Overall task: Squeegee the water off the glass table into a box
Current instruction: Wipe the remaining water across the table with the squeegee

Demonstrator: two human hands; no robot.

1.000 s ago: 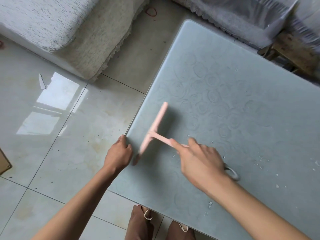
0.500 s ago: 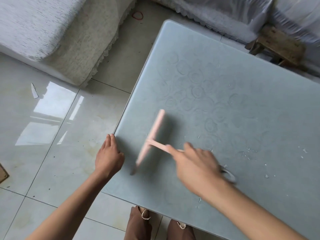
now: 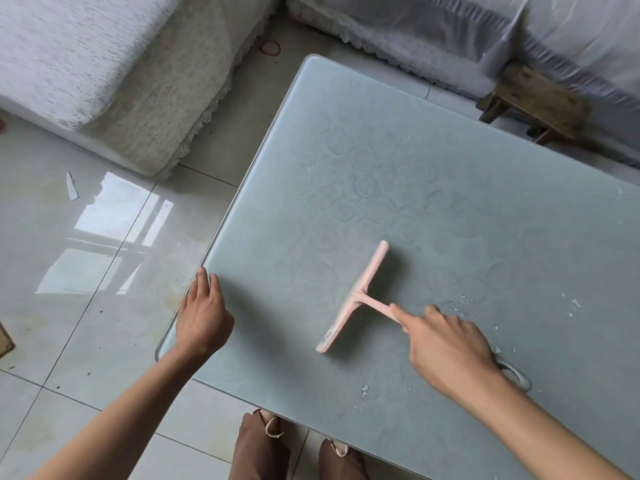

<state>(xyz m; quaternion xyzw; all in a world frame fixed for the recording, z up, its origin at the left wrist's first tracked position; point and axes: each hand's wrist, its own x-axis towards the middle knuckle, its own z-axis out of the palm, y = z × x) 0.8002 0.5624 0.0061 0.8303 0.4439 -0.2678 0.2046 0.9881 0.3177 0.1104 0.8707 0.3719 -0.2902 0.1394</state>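
Note:
A pink T-shaped squeegee [image 3: 356, 296] lies with its blade on the frosted glass table [image 3: 450, 209], near the table's front left. My right hand [image 3: 446, 344] grips its handle, index finger stretched along the shaft. The handle's grey end loop [image 3: 516, 374] sticks out behind the hand. My left hand [image 3: 202, 313] rests on the table's left edge, fingers straight. Water drops [image 3: 464, 299] speckle the glass to the right of the squeegee and near the front edge. No box shows in the view.
A cloth-covered sofa [image 3: 104, 64] stands at the left back, another covered sofa [image 3: 450, 29] along the back. A small wooden stool [image 3: 533, 102] sits behind the table's right side. Glossy floor tiles [image 3: 86, 271] lie left of the table; my shoes [image 3: 266, 448] are below its front edge.
The squeegee has moved to the right, away from the table's left edge. My left hand went from curled over the edge to flat with straight fingers. The camera tilted up a little.

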